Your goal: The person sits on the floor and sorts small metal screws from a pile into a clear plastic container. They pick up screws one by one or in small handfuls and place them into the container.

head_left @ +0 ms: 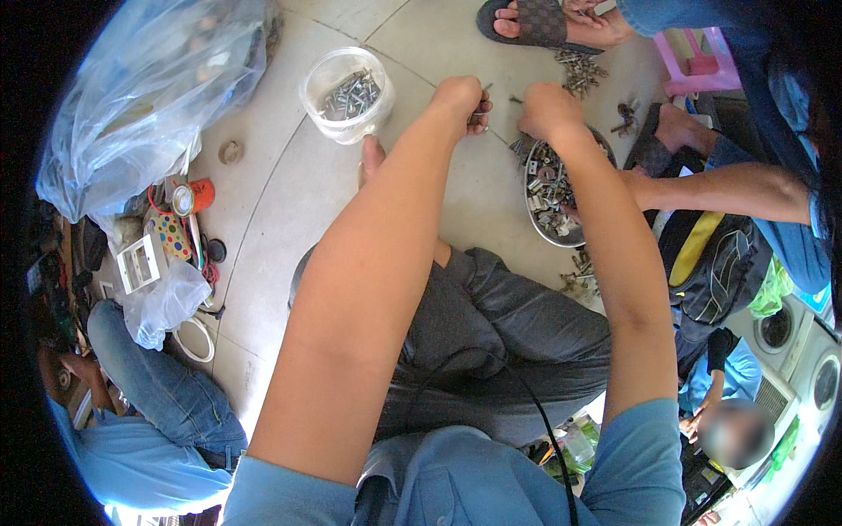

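My left hand (465,105) is closed, and a thin metal screw (487,87) pokes out past its fingers. My right hand (551,112) pinches a small screw (516,99) over the rim of a round metal bowl (537,230). That bowl holds mixed small metal hardware, partly hidden by my right forearm. Left of my left hand, on the tiled floor, stands a clear plastic tub (381,117) with many silvery screws (353,95) inside. The two hands are apart from each other.
A co-worker's forearm (719,191) reaches toward the bowl from the right. Loose hardware piles (579,74) lie beyond it, near a sandalled foot (544,22) and a pink stool (702,61). At left are a big plastic bag (167,96), an orange can (195,196) and a seated person (158,386).
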`<state>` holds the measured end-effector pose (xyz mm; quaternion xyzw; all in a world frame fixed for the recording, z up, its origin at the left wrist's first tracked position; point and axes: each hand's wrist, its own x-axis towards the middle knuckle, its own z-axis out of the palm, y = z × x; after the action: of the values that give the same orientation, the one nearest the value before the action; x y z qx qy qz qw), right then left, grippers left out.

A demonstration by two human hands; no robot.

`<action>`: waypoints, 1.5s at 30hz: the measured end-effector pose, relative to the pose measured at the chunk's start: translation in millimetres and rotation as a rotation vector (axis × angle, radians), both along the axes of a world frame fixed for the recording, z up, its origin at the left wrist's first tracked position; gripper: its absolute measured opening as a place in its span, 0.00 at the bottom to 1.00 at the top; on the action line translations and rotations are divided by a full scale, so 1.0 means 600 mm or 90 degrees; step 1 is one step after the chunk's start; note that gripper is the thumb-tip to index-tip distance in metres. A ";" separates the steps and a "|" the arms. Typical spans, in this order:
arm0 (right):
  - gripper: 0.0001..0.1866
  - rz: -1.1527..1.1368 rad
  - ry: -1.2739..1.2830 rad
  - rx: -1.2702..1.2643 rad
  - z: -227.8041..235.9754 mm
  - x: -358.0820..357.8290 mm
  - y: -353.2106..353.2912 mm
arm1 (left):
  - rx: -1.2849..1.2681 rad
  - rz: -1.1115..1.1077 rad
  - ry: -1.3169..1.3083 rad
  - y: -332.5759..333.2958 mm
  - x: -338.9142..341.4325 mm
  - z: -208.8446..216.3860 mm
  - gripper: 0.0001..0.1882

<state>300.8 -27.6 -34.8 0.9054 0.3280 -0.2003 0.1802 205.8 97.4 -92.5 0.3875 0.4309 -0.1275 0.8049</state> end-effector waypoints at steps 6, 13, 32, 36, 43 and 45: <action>0.15 0.013 -0.009 0.038 -0.002 -0.022 0.006 | 0.011 0.011 0.003 -0.002 -0.001 0.002 0.13; 0.17 -0.091 0.175 0.273 0.012 0.013 -0.010 | 0.018 0.037 -0.013 0.004 -0.002 -0.002 0.17; 0.21 0.009 0.055 -0.044 0.038 -0.054 0.007 | -0.027 0.087 -0.046 0.006 -0.001 0.001 0.14; 0.21 0.019 0.033 -0.104 0.029 -0.059 0.018 | -0.033 0.103 -0.042 0.002 0.000 0.008 0.13; 0.21 -0.063 0.028 -0.078 0.007 -0.068 0.027 | -0.020 0.118 -0.062 0.002 -0.010 0.022 0.13; 0.20 -0.092 -0.015 -0.034 -0.008 -0.081 0.025 | -0.016 0.118 -0.063 0.001 -0.010 0.025 0.13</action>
<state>251.9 -12.5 -39.8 0.9239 0.2545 -0.2109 0.1929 199.5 98.2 -77.7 0.3415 0.4227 -0.0387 0.8386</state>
